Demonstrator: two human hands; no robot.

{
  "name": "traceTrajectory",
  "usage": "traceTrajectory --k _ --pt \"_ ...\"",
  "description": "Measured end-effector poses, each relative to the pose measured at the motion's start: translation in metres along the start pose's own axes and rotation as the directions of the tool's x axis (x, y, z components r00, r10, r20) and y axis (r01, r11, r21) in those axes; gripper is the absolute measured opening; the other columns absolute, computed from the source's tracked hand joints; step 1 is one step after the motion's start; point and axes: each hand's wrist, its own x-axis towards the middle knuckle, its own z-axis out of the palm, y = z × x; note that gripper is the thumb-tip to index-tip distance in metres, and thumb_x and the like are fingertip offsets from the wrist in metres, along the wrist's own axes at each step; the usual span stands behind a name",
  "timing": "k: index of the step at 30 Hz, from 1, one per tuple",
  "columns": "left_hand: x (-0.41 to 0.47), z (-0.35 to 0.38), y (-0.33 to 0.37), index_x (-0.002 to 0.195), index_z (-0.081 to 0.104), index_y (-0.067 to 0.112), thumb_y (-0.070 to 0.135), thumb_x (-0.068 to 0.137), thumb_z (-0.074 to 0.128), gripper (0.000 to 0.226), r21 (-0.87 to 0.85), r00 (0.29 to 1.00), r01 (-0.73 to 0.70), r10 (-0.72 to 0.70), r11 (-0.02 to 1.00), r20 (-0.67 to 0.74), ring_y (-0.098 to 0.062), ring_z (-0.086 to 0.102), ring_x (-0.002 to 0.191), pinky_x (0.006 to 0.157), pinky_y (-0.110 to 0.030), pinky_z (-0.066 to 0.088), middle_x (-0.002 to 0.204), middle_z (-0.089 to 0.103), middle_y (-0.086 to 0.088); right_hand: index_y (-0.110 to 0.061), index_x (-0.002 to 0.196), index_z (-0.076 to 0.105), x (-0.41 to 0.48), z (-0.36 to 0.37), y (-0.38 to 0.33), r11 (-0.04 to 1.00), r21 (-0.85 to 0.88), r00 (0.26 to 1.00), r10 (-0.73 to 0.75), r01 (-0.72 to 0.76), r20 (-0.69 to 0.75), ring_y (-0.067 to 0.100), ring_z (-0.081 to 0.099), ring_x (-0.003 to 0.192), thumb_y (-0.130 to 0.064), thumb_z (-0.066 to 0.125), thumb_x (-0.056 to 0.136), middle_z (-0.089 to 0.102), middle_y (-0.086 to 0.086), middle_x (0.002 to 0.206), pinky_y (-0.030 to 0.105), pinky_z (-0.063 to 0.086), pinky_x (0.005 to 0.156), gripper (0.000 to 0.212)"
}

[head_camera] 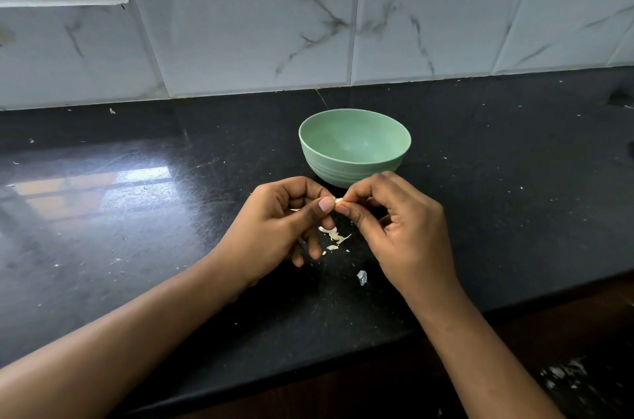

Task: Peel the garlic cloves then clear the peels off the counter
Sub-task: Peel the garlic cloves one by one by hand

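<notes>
**Two pinch grips, slip risk**

Left hand [274,223] and right hand [401,230] both pinch the garlic clove [339,200] above the counter [137,247], just near of the green bowl [343,171]. Clove is small and mostly hidden; a hard pull could pop it loose. Peels [334,234] below may scatter off the near edge

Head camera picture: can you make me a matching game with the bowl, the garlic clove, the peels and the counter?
Things:
1 bowl
2 garlic clove
3 peels
4 counter

Matches:
A pinched between the left hand and right hand
B black and speckled
C lying scattered under the hands
D green and empty

Pairs: 1-D, 2-A, 3-C, 4-B
</notes>
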Motion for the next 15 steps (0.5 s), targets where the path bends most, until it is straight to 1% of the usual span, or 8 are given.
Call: traceTrajectory --k 4,7,9,12,15 --pt "-0.0006 -0.0004 0.0011 0.08 0.063 0.015 0.028 0.078 0.062 0.013 0.037 0.998 -0.051 0.052 0.998 -0.02 -0.016 0.056 0.043 0.035 -0.02 0.039 0.066 0.063 -0.001 -0.013 0.084 0.061 -0.0009 0.0022 -0.0029 0.98 -0.176 0.995 -0.095 0.095 0.009 0.013 0.057 0.067 -0.027 0.06 0.089 0.059 -0.006 0.079 0.034 0.049 0.054 0.014" --pt "-0.0009 -0.0006 0.0023 0.079 0.063 0.015 0.027 0.078 0.062 0.012 0.043 0.996 -0.076 0.078 0.996 -0.037 -0.015 0.057 0.042 0.035 -0.02 0.039 0.065 0.064 -0.001 -0.013 0.087 0.06 -0.0013 0.004 -0.0045 0.963 -0.242 0.993 -0.121 0.121 0.017 0.012 0.056 0.067 -0.027 0.056 0.091 0.058 -0.005 0.082 0.031 0.048 0.053 0.015" --pt "-0.001 -0.0004 0.0017 0.079 0.063 0.014 0.026 0.078 0.063 0.013 0.029 0.997 -0.068 0.069 0.997 -0.047 -0.016 0.057 0.042 0.035 -0.02 0.039 0.066 0.064 -0.002 -0.013 0.088 0.06 -0.0015 0.0046 -0.0043 0.968 -0.226 0.994 -0.104 0.107 0.027 0.011 0.056 0.068 -0.026 0.056 0.091 0.058 -0.006 0.083 0.031 0.048 0.054 0.014" --pt "-0.0003 -0.0001 -0.0001 0.079 0.064 0.013 0.026 0.077 0.064 0.013 -0.012 0.998 -0.031 0.03 0.999 -0.054 -0.015 0.056 0.042 0.033 -0.019 0.037 0.068 0.065 -0.004 -0.014 0.088 0.06 -0.0013 0.0039 -0.0029 0.988 -0.137 0.996 -0.06 0.068 0.062 0.006 0.054 0.069 -0.026 0.058 0.089 0.056 -0.01 0.082 0.028 0.047 0.055 0.012" --pt "0.0 0.0006 -0.0002 0.079 0.064 0.012 0.025 0.075 0.064 0.014 -0.064 0.999 0.003 -0.006 0.998 -0.047 -0.013 0.053 0.04 0.032 -0.016 0.033 0.067 0.064 -0.003 -0.015 0.086 0.06 0.0002 0.0022 -0.002 0.999 -0.033 0.995 -0.021 0.024 0.093 0.004 0.052 0.067 -0.027 0.059 0.087 0.053 -0.016 0.081 0.013 0.038 0.055 0.012"
